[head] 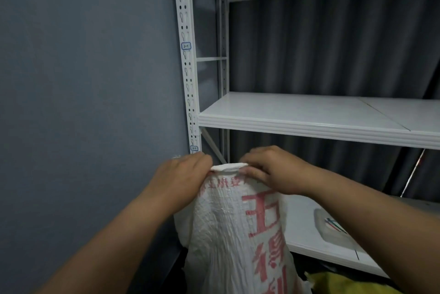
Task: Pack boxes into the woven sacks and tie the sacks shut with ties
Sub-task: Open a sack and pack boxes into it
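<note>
Woven sack (pixel 235 234), its bunched mouth pinched between curled fingers of left hand (pixel 183 174) and right hand (pixel 273 169).

sack (pixel 238 234) bottom below frame edge

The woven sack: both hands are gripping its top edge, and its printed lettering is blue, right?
Not quite. The head view shows red lettering on the white woven sack, not blue. The rest holds: the left hand and the right hand both grip its top edge.
</note>
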